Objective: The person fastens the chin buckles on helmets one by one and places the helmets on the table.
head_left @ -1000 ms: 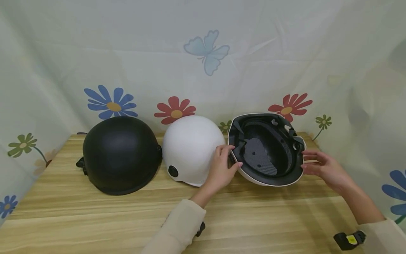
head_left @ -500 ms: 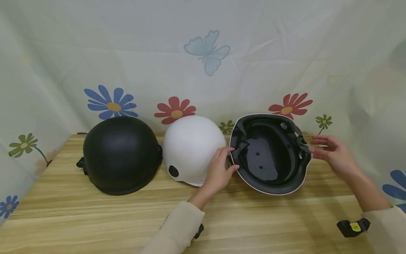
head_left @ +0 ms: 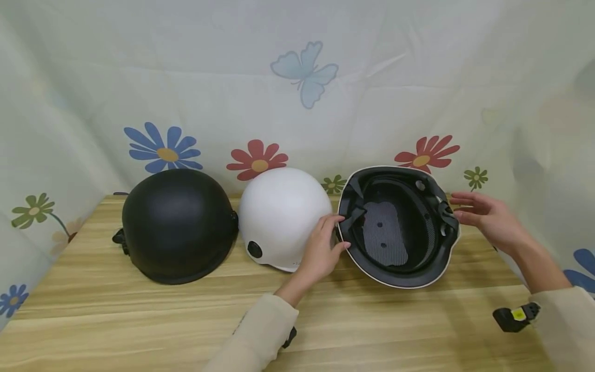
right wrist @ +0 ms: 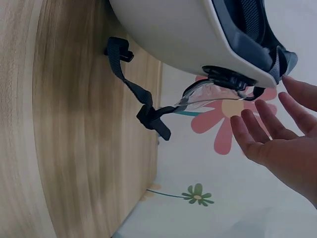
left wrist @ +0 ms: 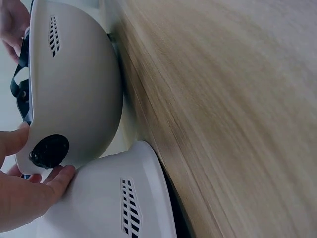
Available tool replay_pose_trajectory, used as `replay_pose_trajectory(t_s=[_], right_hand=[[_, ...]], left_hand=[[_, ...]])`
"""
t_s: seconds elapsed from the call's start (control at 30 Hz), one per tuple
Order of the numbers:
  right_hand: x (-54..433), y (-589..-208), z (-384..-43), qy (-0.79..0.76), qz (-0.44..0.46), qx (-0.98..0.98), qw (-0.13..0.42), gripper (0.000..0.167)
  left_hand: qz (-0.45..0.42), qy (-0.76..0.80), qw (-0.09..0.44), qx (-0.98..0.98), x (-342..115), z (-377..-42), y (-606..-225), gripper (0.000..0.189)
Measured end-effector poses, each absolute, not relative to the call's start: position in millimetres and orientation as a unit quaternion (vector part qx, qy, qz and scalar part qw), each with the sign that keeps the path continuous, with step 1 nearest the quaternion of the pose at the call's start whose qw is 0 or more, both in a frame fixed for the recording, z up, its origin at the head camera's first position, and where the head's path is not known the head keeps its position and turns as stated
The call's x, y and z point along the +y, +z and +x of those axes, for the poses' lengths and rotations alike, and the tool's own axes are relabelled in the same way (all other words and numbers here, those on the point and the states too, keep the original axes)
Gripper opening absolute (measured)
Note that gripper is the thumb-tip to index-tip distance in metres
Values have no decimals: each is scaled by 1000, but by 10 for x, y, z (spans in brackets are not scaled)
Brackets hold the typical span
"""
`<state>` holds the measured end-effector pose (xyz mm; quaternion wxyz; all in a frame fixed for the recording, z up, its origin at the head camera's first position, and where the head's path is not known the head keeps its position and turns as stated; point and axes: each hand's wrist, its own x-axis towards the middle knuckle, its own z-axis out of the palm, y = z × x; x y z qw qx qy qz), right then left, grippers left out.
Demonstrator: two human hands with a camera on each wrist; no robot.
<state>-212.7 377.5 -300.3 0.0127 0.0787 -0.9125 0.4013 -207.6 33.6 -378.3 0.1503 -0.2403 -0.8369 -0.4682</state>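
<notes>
A white helmet point(head_left: 416, 280) stands tilted on the right, its black padded inside facing the head camera. My left hand point(head_left: 321, 248) pinches its left rim; in the left wrist view the thumb lies at the edge and the fingers beside a black round knob point(left wrist: 49, 151). On the other side my right hand point(head_left: 499, 222) has its fingers extended, the thumb at the rim by the strap and the other fingers apart from the shell. From that side a dark chin strap point(right wrist: 131, 87) with buckles hangs down, next to a clear plastic piece point(right wrist: 210, 94).
A second white helmet point(head_left: 283, 212), dome up, sits close left of the held one, by my left hand. Left of that stands a black helmet point(head_left: 176, 227). All are on a wood-grain table point(head_left: 186, 320), with a flower-printed curtain point(head_left: 209, 93) behind.
The held helmet has shifted slightly right and tipped further toward the head camera. My right hand has moved up and right, its fingers coming off the rim. My left hand keeps its hold.
</notes>
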Motion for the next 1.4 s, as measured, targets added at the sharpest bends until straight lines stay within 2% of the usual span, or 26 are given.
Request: replay_pose_trajectory(t_s=[0.2,0.5,0.97,1.4], right_hand=[[3849,-3095,-2154,447,108,-888,-3,47],[3906,-3132,-2100,423,75,-903,5,47],[4009,-3162,-2008,486,82,-870,-24,22],[4089,-3272,-1927,492,109,-863,-30,25]], left_hand=[[-244,-473,151,-833,340,-2070,-3791,48],[-249,-473,152,-831,341,-2070,-3806,49],[-241,-475,127,-837,342,-2053,-3764,49],[-244,-476,127,-835,335,-2044,-3787,48]])
